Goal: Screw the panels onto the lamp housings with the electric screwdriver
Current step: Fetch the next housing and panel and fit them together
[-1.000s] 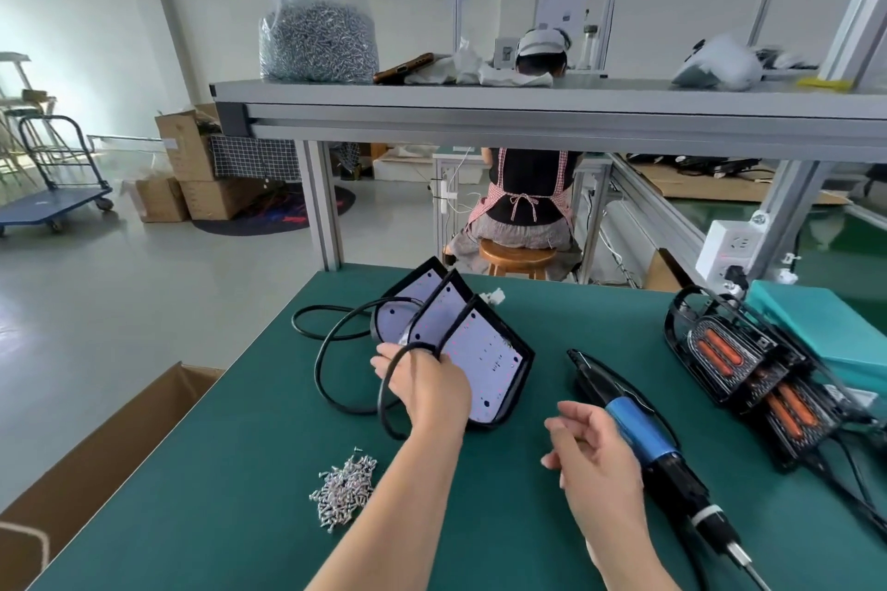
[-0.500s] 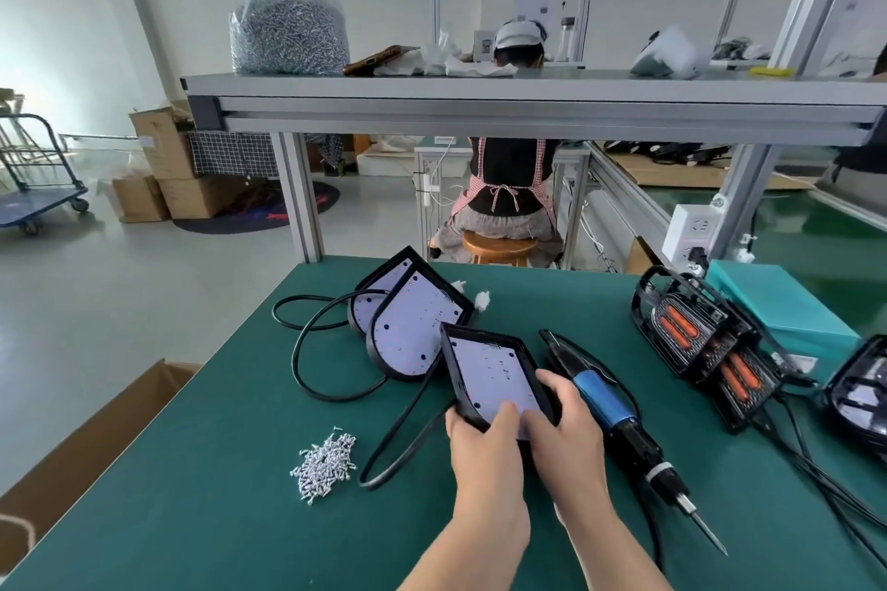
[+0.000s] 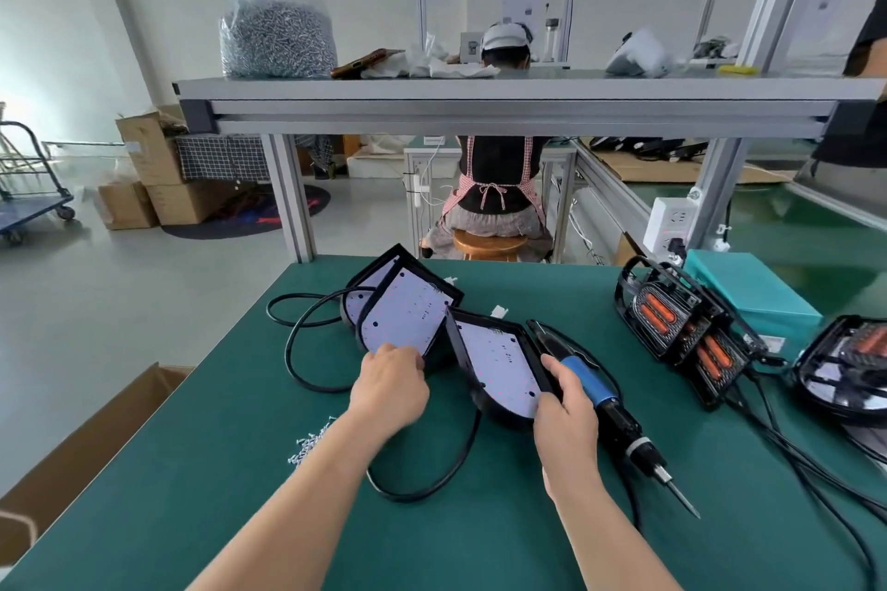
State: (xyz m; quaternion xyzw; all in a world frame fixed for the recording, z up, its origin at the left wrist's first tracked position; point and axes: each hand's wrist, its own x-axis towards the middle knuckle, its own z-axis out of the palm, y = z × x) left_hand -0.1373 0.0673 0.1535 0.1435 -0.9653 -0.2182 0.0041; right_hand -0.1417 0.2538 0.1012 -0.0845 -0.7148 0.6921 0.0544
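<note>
Three black lamp housings with white LED panels lean on the green table. My right hand [image 3: 566,403] grips the right edge of the nearest housing [image 3: 499,367], which is tilted up on its side. My left hand [image 3: 389,382] holds the lower edge of the middle housing [image 3: 408,314]; the third housing [image 3: 372,276] stands behind it. The electric screwdriver [image 3: 609,403], with a blue grip, lies on the table just right of my right hand, tip pointing toward me. A small pile of screws [image 3: 309,442] lies left of my left forearm.
Black cables [image 3: 307,350] loop over the table at left and under the housings. Finished lamps with orange parts [image 3: 681,326] and a teal box [image 3: 753,298] stand at right. A shelf [image 3: 480,94] carries a bag of screws [image 3: 276,41]. A cardboard box [image 3: 96,437] sits beside the table.
My left hand left the near housing and moved left to the middle housing. My right hand now holds the near housing alone, tilted more on edge.
</note>
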